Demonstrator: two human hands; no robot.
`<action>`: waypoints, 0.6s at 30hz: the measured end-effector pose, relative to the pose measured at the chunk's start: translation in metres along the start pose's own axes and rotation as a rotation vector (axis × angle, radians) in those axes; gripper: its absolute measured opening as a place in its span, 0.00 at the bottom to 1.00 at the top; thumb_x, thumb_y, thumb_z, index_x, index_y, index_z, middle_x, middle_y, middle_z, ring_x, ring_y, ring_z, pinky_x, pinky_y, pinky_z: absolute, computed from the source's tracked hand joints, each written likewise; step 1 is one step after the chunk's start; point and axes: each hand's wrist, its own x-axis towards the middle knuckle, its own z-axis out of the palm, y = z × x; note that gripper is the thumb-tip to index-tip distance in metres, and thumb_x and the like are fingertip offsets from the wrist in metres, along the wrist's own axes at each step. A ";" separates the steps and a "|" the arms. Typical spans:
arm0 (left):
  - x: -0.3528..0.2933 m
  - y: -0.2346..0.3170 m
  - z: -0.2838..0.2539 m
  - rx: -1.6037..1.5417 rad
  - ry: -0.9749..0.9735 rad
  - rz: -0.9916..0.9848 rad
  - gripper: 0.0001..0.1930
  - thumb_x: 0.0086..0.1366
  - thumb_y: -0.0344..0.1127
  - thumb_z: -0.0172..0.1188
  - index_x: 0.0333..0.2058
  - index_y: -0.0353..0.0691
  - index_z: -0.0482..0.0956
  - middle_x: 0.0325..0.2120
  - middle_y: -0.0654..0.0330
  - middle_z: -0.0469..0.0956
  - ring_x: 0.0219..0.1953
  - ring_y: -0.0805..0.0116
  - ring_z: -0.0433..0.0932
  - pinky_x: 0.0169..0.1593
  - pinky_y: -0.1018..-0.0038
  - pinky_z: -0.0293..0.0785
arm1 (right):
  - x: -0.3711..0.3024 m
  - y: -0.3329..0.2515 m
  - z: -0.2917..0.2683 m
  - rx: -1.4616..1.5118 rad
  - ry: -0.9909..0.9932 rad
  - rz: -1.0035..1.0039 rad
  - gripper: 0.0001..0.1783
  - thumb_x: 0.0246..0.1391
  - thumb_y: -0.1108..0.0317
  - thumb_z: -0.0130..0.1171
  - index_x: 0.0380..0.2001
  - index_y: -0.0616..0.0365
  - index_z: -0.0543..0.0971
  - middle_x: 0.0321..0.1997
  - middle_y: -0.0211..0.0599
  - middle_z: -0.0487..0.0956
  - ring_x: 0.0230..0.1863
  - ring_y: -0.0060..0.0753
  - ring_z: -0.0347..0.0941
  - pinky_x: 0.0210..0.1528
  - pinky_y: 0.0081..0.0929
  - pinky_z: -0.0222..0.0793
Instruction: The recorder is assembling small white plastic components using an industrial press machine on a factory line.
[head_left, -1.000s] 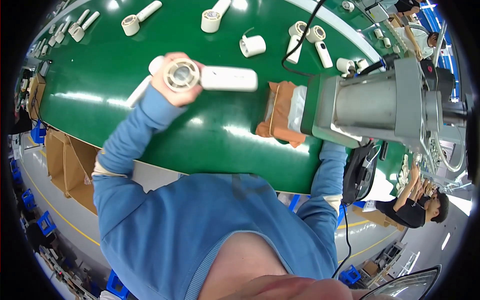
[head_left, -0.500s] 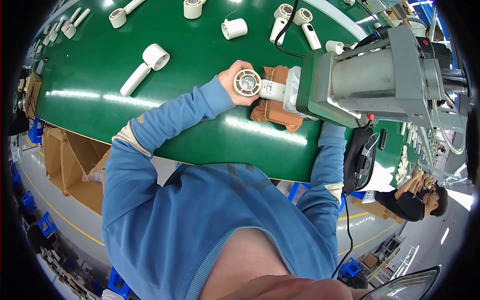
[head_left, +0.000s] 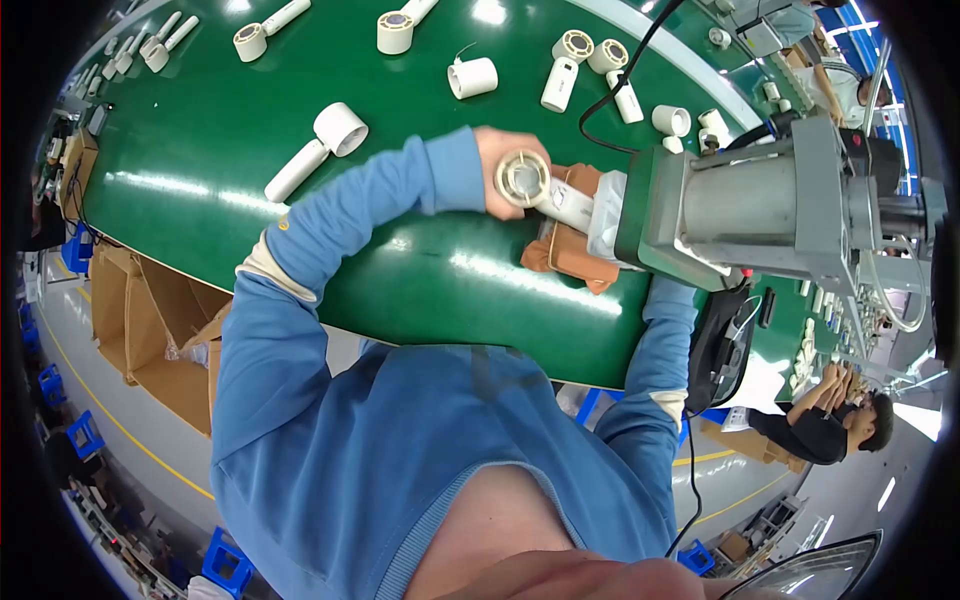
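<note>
My left hand (head_left: 497,158) is closed around the round head of a white handheld fan (head_left: 524,180), whose ringed face points up at me. The fan's handle slants to the right, between two brown cloth-wrapped pads (head_left: 580,257), and its far end passes into clear plastic sheeting (head_left: 606,216) at the press. The grey and green press machine (head_left: 740,205) stands just right of the fan. My right sleeve (head_left: 668,300) reaches under the near side of the press, which hides my right hand completely.
On the green table (head_left: 420,285), a white fan (head_left: 318,150) lies to the left, with several more fans and a loose white ring housing (head_left: 472,78) farther back. A black cable (head_left: 628,85) arches behind the press. A black bag (head_left: 715,335) lies at right; cardboard boxes (head_left: 150,330) stand at left.
The whole view has shifted a little. In my left hand the fan has turned: its handle, level before, now slants down to the right. My right sleeve stays beside the press.
</note>
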 end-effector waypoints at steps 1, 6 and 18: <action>0.008 -0.002 -0.012 0.031 0.097 0.078 0.25 0.39 0.27 0.70 0.41 0.40 0.75 0.34 0.62 0.78 0.33 0.68 0.77 0.42 0.75 0.75 | -0.003 -0.010 -0.006 -0.016 -0.003 -0.006 0.41 0.55 0.28 0.35 0.67 0.35 0.55 0.70 0.33 0.58 0.70 0.55 0.50 0.62 0.75 0.45; 0.068 -0.067 -0.076 0.154 0.732 -0.129 0.28 0.40 0.37 0.72 0.43 0.39 0.74 0.37 0.57 0.79 0.37 0.63 0.78 0.46 0.72 0.74 | -0.052 -0.017 -0.016 -0.029 0.218 -0.114 0.39 0.57 0.32 0.33 0.67 0.37 0.56 0.69 0.33 0.59 0.69 0.51 0.52 0.63 0.70 0.47; 0.180 -0.143 -0.126 1.270 0.595 0.179 0.18 0.56 0.36 0.57 0.47 0.48 0.72 0.49 0.54 0.72 0.52 0.60 0.72 0.55 0.68 0.68 | -0.108 -0.030 -0.039 -0.002 0.644 -0.369 0.35 0.61 0.38 0.31 0.66 0.42 0.58 0.68 0.33 0.62 0.68 0.44 0.56 0.65 0.61 0.50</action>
